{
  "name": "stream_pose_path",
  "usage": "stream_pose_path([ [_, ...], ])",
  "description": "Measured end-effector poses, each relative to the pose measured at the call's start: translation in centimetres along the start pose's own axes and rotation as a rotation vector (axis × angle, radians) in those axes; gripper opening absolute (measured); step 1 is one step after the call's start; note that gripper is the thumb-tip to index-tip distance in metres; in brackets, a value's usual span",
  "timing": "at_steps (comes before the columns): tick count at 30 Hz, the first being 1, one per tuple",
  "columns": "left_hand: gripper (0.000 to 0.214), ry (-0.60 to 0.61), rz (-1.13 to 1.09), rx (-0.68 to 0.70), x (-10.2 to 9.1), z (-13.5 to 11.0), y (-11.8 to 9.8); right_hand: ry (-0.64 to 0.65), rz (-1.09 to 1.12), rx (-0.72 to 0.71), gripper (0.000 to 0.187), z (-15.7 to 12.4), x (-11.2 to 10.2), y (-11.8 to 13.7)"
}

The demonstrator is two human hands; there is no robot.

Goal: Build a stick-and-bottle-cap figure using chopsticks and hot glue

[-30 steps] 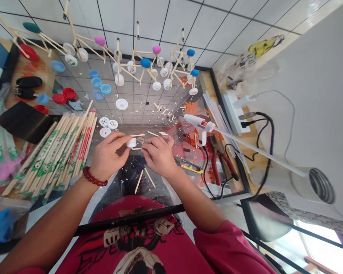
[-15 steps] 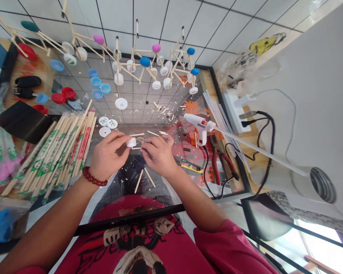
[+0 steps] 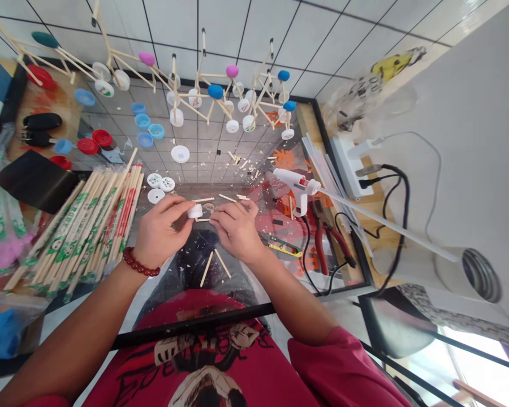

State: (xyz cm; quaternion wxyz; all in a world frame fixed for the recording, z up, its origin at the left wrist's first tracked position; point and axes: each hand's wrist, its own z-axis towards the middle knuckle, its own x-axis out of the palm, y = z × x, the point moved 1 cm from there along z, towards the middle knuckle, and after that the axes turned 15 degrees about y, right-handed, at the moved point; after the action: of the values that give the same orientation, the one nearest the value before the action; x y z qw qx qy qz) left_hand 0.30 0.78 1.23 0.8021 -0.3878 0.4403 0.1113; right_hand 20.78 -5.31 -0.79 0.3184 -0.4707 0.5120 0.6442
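Between the thumb and fingers of my left hand (image 3: pixel 160 227) is a small white bottle cap (image 3: pixel 195 211). My right hand (image 3: pixel 237 230) is closed in a pinch on a short wooden stick (image 3: pixel 203 220), whose left end meets the lower side of the cap; whether the two are joined I cannot tell. Just beyond my fingers lies another stick piece (image 3: pixel 204 199). Two cut sticks (image 3: pixel 223 264) rest on the glass nearer to me. White caps (image 3: pixel 155 196) lie close to my left knuckles.
A white hot glue gun (image 3: pixel 299 189) with a long glue stick stands at right, near red-handled pliers (image 3: pixel 322 243) and a green-yellow cutter (image 3: pixel 285 247). Wrapped chopsticks (image 3: pixel 80 226) are heaped at left. Stick-and-cap figures (image 3: pixel 207 93) line the back, with blue caps (image 3: pixel 145 139) before them.
Almost nothing differs. Both hands keep their hold on the cap and the stick, with only a tiny shift of the view.
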Motion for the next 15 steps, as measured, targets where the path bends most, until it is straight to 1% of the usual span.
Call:
stream_pose_path([
  [3,0.021,-0.006,0.004,0.011,-0.07,0.06,-0.10,-0.004,0.006,0.002,0.022,0.01,0.00,0.05],
  [9,0.020,-0.006,0.011,0.019,-0.11,0.06,-0.20,0.065,-0.005,0.022,0.023,0.05,-0.11,0.15],
  [15,0.019,-0.014,0.016,0.014,0.02,0.01,-0.11,0.080,-0.012,0.039,0.023,0.08,-0.16,0.17],
])
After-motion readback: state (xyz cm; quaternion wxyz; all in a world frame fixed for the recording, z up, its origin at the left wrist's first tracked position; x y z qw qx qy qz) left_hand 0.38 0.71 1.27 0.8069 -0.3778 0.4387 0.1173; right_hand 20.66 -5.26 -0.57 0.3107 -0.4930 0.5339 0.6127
